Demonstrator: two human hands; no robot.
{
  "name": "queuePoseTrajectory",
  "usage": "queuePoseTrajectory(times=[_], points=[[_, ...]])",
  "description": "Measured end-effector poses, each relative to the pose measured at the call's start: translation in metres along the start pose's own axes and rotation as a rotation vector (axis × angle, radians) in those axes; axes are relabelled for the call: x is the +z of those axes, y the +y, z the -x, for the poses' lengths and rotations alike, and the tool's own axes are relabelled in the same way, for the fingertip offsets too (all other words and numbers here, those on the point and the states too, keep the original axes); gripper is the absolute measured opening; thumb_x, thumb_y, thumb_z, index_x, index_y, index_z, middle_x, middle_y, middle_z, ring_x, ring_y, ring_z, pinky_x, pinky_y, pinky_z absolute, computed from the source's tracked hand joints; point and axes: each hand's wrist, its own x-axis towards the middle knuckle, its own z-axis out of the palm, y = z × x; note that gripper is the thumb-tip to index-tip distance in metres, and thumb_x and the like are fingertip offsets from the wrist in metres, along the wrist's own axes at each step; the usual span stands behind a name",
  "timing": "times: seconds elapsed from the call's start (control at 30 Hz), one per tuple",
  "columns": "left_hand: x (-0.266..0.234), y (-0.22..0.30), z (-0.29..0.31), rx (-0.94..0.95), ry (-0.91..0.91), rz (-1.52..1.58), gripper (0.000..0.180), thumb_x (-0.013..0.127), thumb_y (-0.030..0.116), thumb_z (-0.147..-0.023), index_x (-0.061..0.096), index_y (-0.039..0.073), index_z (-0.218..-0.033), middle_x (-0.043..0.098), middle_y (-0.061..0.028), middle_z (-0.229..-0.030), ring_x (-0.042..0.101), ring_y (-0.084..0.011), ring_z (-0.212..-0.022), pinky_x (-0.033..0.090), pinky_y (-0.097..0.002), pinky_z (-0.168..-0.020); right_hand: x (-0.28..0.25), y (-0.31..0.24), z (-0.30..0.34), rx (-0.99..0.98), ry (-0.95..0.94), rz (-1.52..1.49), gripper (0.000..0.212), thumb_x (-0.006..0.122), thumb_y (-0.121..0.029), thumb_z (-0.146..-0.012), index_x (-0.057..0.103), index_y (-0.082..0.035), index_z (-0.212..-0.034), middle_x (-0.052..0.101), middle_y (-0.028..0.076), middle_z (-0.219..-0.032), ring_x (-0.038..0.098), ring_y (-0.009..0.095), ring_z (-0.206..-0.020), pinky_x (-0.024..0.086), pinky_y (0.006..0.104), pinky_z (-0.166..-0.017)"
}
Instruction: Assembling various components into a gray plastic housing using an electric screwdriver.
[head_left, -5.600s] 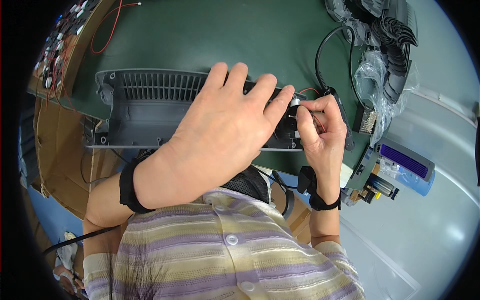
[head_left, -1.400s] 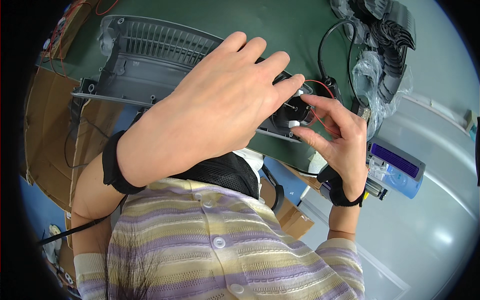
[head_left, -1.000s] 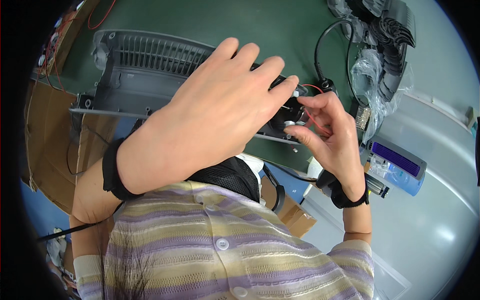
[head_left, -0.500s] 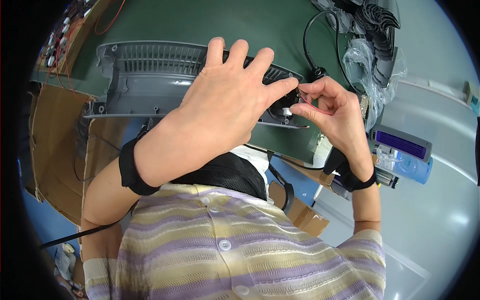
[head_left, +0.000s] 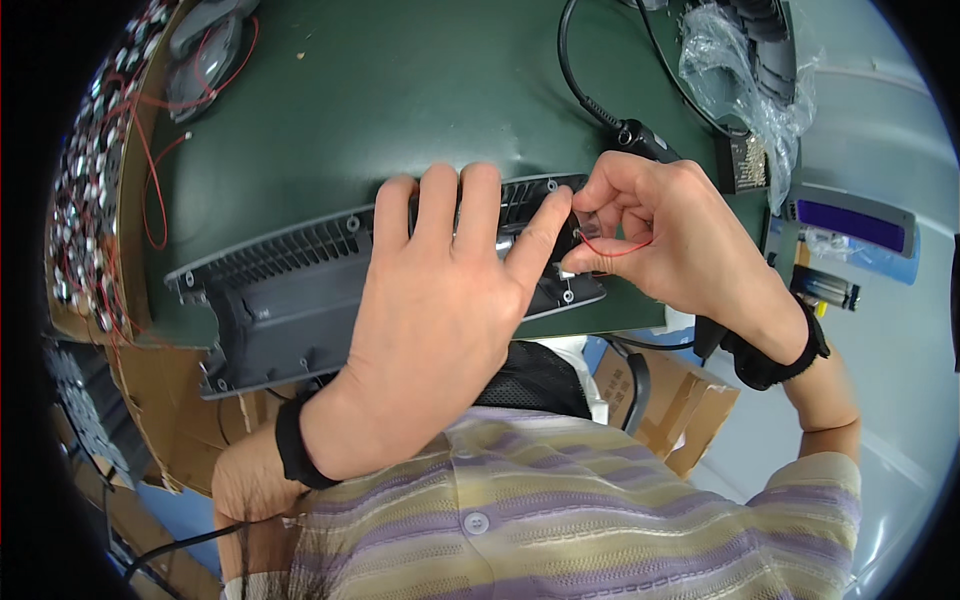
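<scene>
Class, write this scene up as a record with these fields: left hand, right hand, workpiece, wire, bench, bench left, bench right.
Left hand: laid across the workpiece, fingers over its far edge
Right hand: thumb and forefinger at its right end
Workpiece: grey slotted housing, open side up
Wire: red wire at the right thumb
Bench: green top
Bench left: cardboard box, small parts
Bench right: clear wrap

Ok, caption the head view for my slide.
Left hand over a grey slotted housing; right hand at its end beside a red wire.
</scene>
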Motion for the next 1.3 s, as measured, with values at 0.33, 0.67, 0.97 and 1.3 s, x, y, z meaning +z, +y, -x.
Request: queuePoseTrajectory(times=[0.33,0.67,0.97,1.3], points=[[-0.010,0.000,-0.008,-0.020,-0.026,0.076,0.086,0.087,0.011,-0.057,0.064,0.016,-0.140,0.052,-0.0156,-0.118,0.053,-0.0340,-0.109,0.041,-0.0467,-0.096,0.007,0.010,0.001,-0.042,0.050,-0.058,0.034,0.087,-0.011,-0.075,0.066,0.008,-0.095,0.070,0.021,-0.075,0.071,0.037,-0.074,0.056,0.0418,-0.070],[-0.009,-0.013,0.016,0.177,0.225,0.026,0.080,0.086,0.012,-0.063,0.066,0.020,-0.140,0.057,-0.0150,-0.132,0.054,-0.0341,-0.123,0.038,-0.0473,-0.106,0.056,0.035,0.030,-0.151,0.308,-0.250,0.051,0.092,-0.024,-0.079,0.062,-0.004,-0.115,0.072,0.008,-0.082,0.064,0.014,-0.066,0.052,0.0300,-0.060],[-0.052,-0.013,0.146,-0.179,0.463,0.353,0.031,0.075,-0.003,-0.081,0.077,0.002,-0.112,0.071,-0.0090,-0.110,0.069,-0.0189,-0.095,0.055,-0.0302,-0.083,0.042,0.095,0.082,-0.223,0.794,-0.328,0.039,0.067,-0.007,-0.101,0.061,-0.001,-0.139,0.070,0.013,-0.126,0.064,0.016,-0.117,0.049,0.0298,-0.102],[0.103,-0.128,0.183,-0.664,-0.305,0.345,0.042,0.075,0.030,-0.090,0.073,0.003,-0.122,0.074,-0.0210,-0.115,0.072,-0.0362,-0.104,0.058,-0.0416,-0.089,0.057,0.099,0.108,-0.326,0.918,-0.480,0.037,0.057,-0.016,-0.109,0.057,0.006,-0.139,0.069,0.012,-0.114,0.065,0.016,-0.099,0.052,0.0316,-0.099]])
